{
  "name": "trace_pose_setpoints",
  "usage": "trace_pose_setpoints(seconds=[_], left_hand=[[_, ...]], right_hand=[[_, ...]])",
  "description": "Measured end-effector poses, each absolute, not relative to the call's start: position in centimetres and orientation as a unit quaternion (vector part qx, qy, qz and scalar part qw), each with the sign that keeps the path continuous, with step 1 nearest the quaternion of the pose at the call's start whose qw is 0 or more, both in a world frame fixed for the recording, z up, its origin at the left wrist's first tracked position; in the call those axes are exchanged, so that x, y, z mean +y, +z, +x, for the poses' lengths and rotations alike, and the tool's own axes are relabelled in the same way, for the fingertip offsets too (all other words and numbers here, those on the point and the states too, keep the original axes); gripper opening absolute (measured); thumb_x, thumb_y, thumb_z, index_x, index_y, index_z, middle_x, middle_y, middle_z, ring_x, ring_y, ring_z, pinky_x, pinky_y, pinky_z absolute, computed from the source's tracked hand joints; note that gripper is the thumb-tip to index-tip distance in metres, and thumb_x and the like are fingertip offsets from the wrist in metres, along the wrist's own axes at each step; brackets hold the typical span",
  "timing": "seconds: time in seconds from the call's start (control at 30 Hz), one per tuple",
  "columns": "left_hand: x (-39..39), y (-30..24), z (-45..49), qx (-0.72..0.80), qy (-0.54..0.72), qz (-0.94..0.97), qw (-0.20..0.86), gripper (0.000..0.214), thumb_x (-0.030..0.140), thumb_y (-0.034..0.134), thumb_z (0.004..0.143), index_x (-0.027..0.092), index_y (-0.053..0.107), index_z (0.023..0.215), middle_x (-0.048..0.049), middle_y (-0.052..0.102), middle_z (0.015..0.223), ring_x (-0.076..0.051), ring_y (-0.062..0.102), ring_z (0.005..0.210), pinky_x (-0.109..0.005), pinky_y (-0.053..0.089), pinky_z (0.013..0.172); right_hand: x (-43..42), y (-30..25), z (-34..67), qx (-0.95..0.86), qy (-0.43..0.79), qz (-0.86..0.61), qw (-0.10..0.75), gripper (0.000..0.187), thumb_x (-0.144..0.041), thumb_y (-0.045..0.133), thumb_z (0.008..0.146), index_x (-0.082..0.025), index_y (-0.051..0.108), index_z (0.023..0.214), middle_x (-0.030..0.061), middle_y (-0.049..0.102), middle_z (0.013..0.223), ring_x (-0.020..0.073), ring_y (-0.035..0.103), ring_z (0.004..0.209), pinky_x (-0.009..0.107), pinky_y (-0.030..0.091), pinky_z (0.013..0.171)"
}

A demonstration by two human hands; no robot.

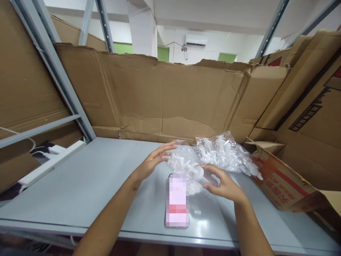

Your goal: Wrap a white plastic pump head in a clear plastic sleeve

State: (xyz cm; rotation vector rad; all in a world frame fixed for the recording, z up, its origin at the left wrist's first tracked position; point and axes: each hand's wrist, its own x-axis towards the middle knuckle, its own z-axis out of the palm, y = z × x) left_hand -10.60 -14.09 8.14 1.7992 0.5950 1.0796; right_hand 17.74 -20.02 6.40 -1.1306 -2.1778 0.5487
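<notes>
My right hand point(225, 183) is closed around a small clear plastic bottle point(211, 178) with a white top, tilted to the left just above the table. My left hand point(156, 160) has its fingers stretched out and apart, at the left edge of a clear plastic bag point(183, 151). White plastic pieces point(177, 163) lie in or on this bag, between my hands; their exact shape is hard to make out. Just in front of them a phone point(177, 201) with a blurred screen lies on the table.
A second clear bag point(223, 151) full of white pump tops stands at the back right. An open cardboard box point(282, 181) is on the right. Cardboard sheets point(170, 96) wall the grey table point(106, 177) at the back. A white power strip point(53, 165) runs along the left edge.
</notes>
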Motion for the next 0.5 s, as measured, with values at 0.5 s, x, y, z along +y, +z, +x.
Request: trace_pose_setpoints(seconds=[0.5], left_hand=[[-14.83, 8.50, -10.54, 0.330, 0.337, 0.792, 0.387, 0.019, 0.035, 0.057, 0.076, 0.024, 0.065, 0.089, -0.0064, 0.040, 0.130, -0.020, 0.055, 0.097, -0.030, 0.048, 0.077]], right_hand=[[-20.32, 6.77, 17.34, -0.826, 0.161, -0.442, 0.312, 0.050, -0.022, 0.058, 0.072, -0.025, 0.047, 0.121, 0.0079, 0.056, 0.114, 0.0257, 0.052, 0.105, 0.041, 0.041, 0.091]])
